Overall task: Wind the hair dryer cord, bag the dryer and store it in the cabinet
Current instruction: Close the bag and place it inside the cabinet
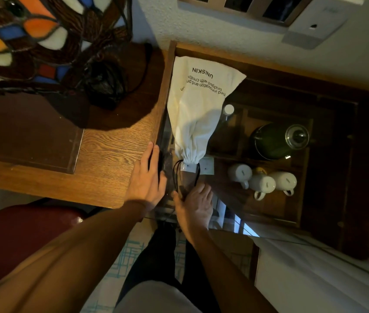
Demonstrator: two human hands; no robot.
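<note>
Far left: a stained-glass lamp [32, 41] stands on the wooden desk [111, 143], with a dark crumpled bag [104, 86] at its base — neither is in the way.

Left hand [147, 177]: laid flat on the desk's right edge, fingers straight and together, gripping nothing. It appears to be bracing.

Centre: the white drawstring bag [197, 105], cinched at the neck, lies inside the open cabinet [314, 71] hard against its left wall, seemingly on a glass shelf. It bulges as if the dryer is inside; the dryer itself is not visible. The black drawstring [176, 175] trails from the neck toward the person.

Right hand [194, 204]: resting at the shelf's front edge beside the string loops, fingers loosely spread. Whether it pinches the string I cannot tell.

Judgement: storing is nearly done. Risks:
- The trailing string could snag on a withdrawing hand and drag the bag out.
- The string could be trapped when the cabinet is shut.
- The bag's neck sits near the shelf front, so a nudge could tip it off.

Right, below the shelf: a small capped bottle [228, 110], a dark green kettle [278, 141] and 3 white mugs [262, 184] — well apart from the bag, no obstruction.
</note>
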